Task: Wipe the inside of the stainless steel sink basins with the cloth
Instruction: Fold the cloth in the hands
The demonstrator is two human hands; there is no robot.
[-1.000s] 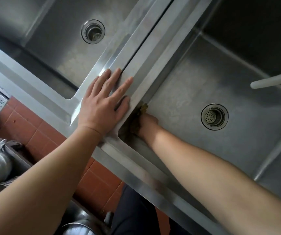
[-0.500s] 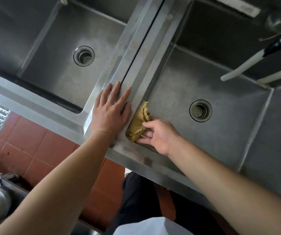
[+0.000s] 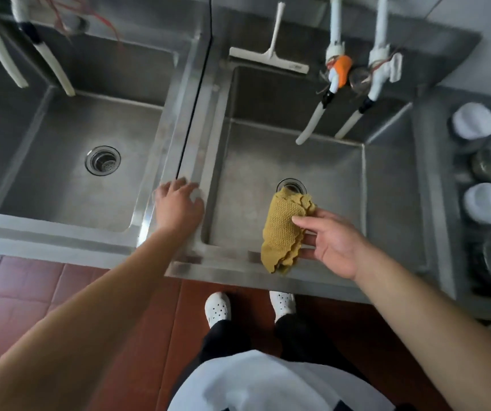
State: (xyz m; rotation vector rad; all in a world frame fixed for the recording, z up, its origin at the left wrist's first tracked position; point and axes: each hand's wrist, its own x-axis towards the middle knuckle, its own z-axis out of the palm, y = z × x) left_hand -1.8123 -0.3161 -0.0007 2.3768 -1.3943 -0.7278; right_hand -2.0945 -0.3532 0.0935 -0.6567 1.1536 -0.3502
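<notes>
Two stainless steel basins stand side by side: the left basin (image 3: 60, 185) and the right basin (image 3: 336, 179), each with a round drain. My right hand (image 3: 331, 243) holds a folded mustard-yellow cloth (image 3: 284, 229) above the front of the right basin, lifted clear of the steel and partly covering the drain (image 3: 293, 184). My left hand (image 3: 177, 204) rests flat on the divider (image 3: 188, 137) between the basins, fingers spread, holding nothing.
A white squeegee (image 3: 271, 51) lies on the back ledge. White tap hoses (image 3: 327, 114) hang into the right basin, others (image 3: 51, 66) into the left. Steel bowls and white lids (image 3: 489, 179) sit at the right. Red floor tiles and my white shoes (image 3: 217, 308) are below.
My right hand has lifted the cloth out of the right basin's front left corner and moved it right, toward the drain. The camera has pulled back and up; my left hand stays on the divider.
</notes>
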